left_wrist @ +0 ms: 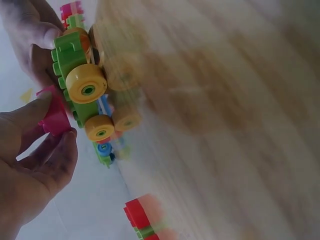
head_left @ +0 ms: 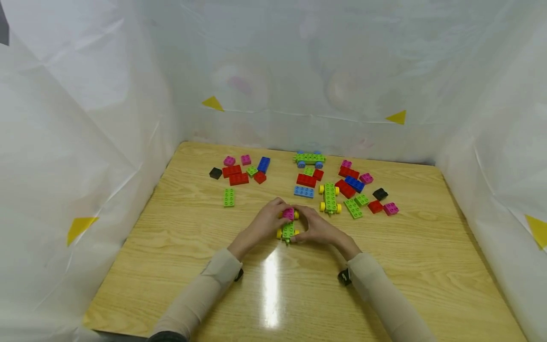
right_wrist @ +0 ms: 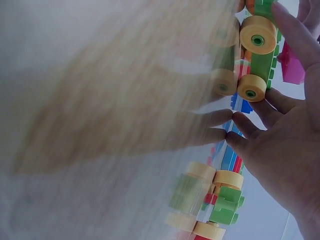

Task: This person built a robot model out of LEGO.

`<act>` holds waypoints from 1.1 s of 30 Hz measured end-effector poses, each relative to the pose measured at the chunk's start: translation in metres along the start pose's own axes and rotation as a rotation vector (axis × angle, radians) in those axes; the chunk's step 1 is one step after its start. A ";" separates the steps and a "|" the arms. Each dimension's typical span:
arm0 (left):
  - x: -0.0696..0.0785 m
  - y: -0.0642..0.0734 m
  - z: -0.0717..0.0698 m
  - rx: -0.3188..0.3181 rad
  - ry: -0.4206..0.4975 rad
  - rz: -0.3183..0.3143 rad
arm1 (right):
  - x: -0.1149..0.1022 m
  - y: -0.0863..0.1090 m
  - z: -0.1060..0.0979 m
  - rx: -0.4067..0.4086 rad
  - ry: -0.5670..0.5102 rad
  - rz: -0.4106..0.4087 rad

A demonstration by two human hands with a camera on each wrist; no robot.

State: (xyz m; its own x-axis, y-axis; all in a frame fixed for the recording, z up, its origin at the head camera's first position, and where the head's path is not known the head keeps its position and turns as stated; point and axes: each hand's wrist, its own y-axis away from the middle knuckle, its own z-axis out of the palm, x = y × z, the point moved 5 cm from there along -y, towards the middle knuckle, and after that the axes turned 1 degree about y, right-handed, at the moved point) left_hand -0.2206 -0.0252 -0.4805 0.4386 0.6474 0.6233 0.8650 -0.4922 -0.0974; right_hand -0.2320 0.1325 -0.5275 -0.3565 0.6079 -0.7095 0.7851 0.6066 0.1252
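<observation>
My left hand (head_left: 269, 219) pinches a pink toy brick (left_wrist: 56, 119) between thumb and fingers. In the left wrist view the brick is slightly tilted, just above the studs of a green wheeled base (left_wrist: 70, 59) with yellow wheels; a small gap shows between them. My right hand (head_left: 319, 227) holds that base lengthwise on the table, its thumb at the near end and fingers at the far end. Just right of my right hand's fingertips stands a second green base (head_left: 330, 197) with yellow wheels.
A green base with blue wheels (head_left: 309, 158) stands at the back. Loose bricks lie in groups: red bricks (head_left: 238, 179) and others at left, a light blue brick (head_left: 304, 192) in the middle, black (head_left: 380, 194) and pink bricks (head_left: 391, 209) at right. Pale sheeting (head_left: 307, 71) encloses the wooden table (head_left: 171, 266).
</observation>
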 end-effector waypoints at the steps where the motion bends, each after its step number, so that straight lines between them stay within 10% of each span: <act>1: 0.000 0.000 0.001 0.003 -0.012 0.009 | 0.000 0.000 0.000 0.001 -0.002 -0.003; 33: -0.013 -0.007 0.008 -0.024 0.001 -0.024 | -0.003 0.002 -0.002 0.002 0.003 -0.010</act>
State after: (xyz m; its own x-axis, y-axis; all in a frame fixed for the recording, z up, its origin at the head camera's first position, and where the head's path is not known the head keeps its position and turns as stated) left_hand -0.2306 -0.0253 -0.4936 0.4174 0.6585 0.6262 0.8691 -0.4905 -0.0636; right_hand -0.2307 0.1327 -0.5243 -0.3660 0.6028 -0.7089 0.7824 0.6118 0.1163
